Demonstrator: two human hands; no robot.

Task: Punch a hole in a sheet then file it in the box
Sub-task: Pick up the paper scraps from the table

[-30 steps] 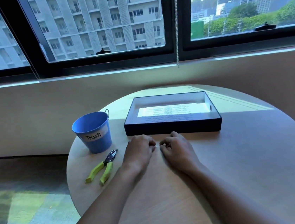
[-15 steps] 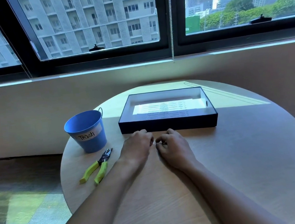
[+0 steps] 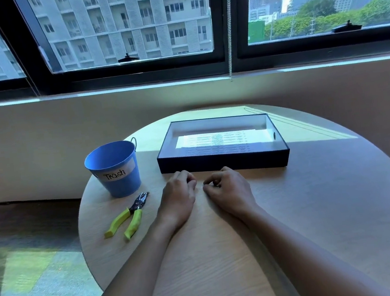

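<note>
On my feed, the far left of the round wooden table (image 3: 341,204) carries a blue bucket (image 3: 112,169) standing upright, with a white label reading "Trash" on the side facing me. Just in front of the bucket lies the hole punch (image 3: 128,215), flat on the tabletop. Its metal head points up toward the bucket and its two green handles are spread apart toward the table's near edge. No hand touches it.

Right of the punch, my operator's left hand (image 3: 178,196) rests on the wood, back upward and fingers curled under into a loose fist. I see nothing in its grip. Close beside it, with a narrow gap between the knuckles, the right hand (image 3: 229,192) sits the same way, fingers tucked in and nothing visible in them. Both forearms run back toward the camera, bare.

Just beyond the two hands, close to the fingertips but apart from them, stands the shallow dark box (image 3: 223,161), lidless, with its long side toward me. The sheet (image 3: 222,140) lies flat inside on the white floor, printed lines running across it, its far half in a band of sunlight. At its right end there is a small dark mark (image 3: 274,135); I cannot tell whether it is on the sheet or the box wall.

To the right of the box, sunlight falls across the far part of the table.
</note>
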